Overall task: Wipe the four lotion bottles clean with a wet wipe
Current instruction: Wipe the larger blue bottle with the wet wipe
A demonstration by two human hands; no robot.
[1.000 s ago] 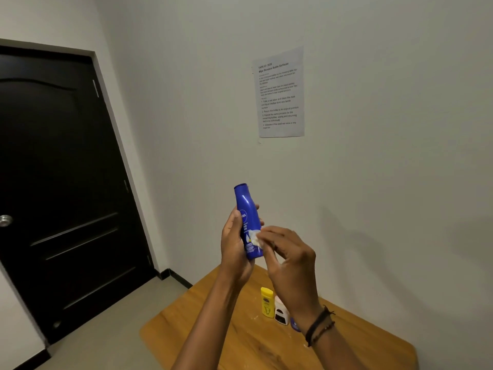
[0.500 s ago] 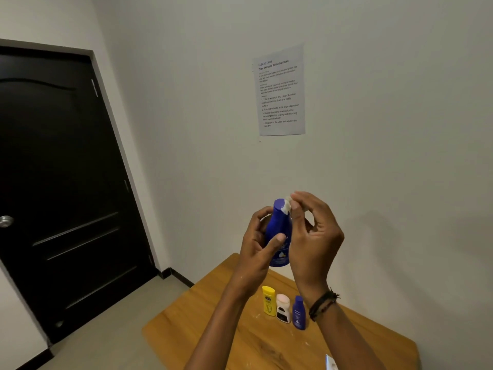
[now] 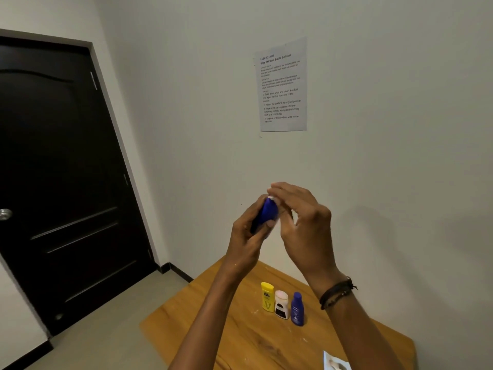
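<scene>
Sheet (image 3: 282, 86) "Wipe Skincare Bottle Surfaces" above bottle (image 3: 268, 213)

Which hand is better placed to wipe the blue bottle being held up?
Likely right. The right hand holds the wet wipe atop the blue bottle; the left hand grips its body.

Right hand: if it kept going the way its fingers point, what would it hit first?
The right hand points its fingers left at the top of the blue bottle gripped by the left hand. The wet wipe at its fingertips would likely meet that top first; blur hides exact contact.
</scene>
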